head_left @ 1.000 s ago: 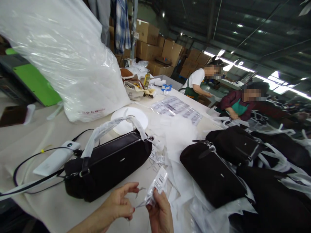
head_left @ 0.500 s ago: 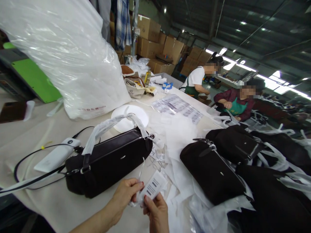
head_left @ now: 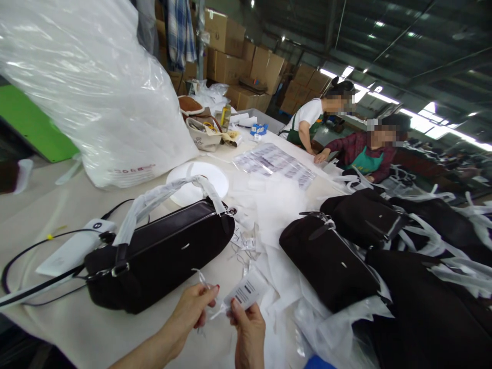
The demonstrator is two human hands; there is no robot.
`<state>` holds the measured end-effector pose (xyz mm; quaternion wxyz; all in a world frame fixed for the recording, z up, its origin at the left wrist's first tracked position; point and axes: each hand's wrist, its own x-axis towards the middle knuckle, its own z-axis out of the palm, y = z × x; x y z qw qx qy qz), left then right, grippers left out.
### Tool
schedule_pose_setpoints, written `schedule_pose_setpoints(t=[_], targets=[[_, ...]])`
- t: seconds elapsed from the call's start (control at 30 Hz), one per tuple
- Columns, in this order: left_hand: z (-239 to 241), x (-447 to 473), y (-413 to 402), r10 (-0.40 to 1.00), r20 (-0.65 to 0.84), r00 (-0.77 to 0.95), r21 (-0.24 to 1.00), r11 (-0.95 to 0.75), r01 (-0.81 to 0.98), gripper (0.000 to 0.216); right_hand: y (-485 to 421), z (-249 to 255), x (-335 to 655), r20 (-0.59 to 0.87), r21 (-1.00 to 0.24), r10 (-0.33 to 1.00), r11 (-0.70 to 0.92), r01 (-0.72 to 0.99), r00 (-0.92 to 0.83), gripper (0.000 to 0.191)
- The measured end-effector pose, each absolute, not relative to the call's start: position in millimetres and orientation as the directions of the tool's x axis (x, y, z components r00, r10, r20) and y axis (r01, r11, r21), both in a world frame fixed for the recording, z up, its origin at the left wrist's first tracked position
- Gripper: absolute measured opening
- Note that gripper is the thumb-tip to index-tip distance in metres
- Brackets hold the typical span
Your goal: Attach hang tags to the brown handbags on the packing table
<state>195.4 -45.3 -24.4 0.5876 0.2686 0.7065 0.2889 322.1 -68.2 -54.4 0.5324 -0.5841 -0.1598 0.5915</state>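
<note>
My left hand (head_left: 194, 307) and my right hand (head_left: 248, 330) are low in the middle, both pinched on a small white barcode tag (head_left: 246, 290) in a clear sleeve with a thin plastic loop. My left fingers pinch the loop end, my right thumb and finger hold the tag's lower edge. Just behind my hands a dark brown handbag (head_left: 161, 253) lies on the table, its handle wrapped in white plastic (head_left: 161, 197). More loose tags (head_left: 242, 241) lie beside the bag's right end.
Several dark handbags (head_left: 330, 261) with white wrapping pile up at right. A big clear plastic sack (head_left: 96, 97) stands at back left, a white power bank (head_left: 73, 248) with a black cable left. Sheets of barcode labels (head_left: 274, 164) lie mid-table. Two people work at the far edge; cardboard boxes (head_left: 246, 56) behind.
The tag has tipped from upright to lying flatter between my hands. My left fingers have shifted along the loop. The view has drifted slightly left.
</note>
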Motion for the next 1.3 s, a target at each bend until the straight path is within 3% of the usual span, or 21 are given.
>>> schedule_pose_setpoints(t=[0.1,0.2,0.33,0.63,0.8,0.9,1.0,1.07,1.2,1.3], targets=[[-23.0,193.7,-41.2,0.814,-0.47,-0.341,0.811,0.551,0.199,0.059,-68.8,-57.0,323.5,-0.496,-0.841,0.82,-0.372,-0.392,0.287,0.031],[-17.2,197.5,-33.8,0.932,-0.277,-0.232,0.891,0.34,0.3,0.045,-70.0,-59.3,323.6,-0.498,-0.838,0.836,-0.396,-0.375,0.23,0.031],[-16.9,208.8,-25.4,0.897,-0.441,0.044,0.894,0.434,0.114,0.017,-71.4,-56.6,323.0,-0.46,-0.847,0.87,-0.369,-0.382,0.179,0.031],[-30.2,209.2,-32.6,0.859,-0.51,-0.034,0.859,0.508,-0.066,0.027,-67.3,-56.2,324.5,-0.567,-0.68,0.824,-0.455,-0.575,0.019,0.035],[-26.5,202.5,-38.4,0.918,-0.396,-0.029,0.918,0.396,-0.022,0.017,-67.4,-70.4,321.4,-0.679,-0.624,0.718,-0.453,-0.637,0.154,0.039],[-19.2,197.3,-51.0,0.967,-0.201,0.155,0.979,0.194,0.06,0.012,-66.1,-76.9,325.9,-0.716,-0.591,0.667,-0.425,-0.685,0.205,0.041],[-13.9,191.8,-66.3,0.922,-0.061,0.383,0.995,0.024,0.101,0.015,-62.7,-80.7,335.2,-0.755,-0.566,0.597,-0.386,-0.729,0.27,0.046],[-15.8,188.6,-69.3,0.921,-0.133,0.366,0.982,0.074,0.172,0.017,-60.0,-81.4,343.5,-0.772,-0.555,0.559,-0.362,-0.749,0.302,0.05],[-35.9,188.6,-40.6,0.935,-0.354,0.013,0.901,0.338,0.272,0.025,-56.2,-77.0,359.8,-0.738,-0.596,0.575,-0.312,-0.74,0.353,0.05],[-53.9,195.4,-3.2,0.927,-0.375,0.001,0.885,0.357,0.299,0.032,-55.5,-69.2,367.1,-0.705,-0.63,0.607,-0.297,-0.718,0.367,0.046]])
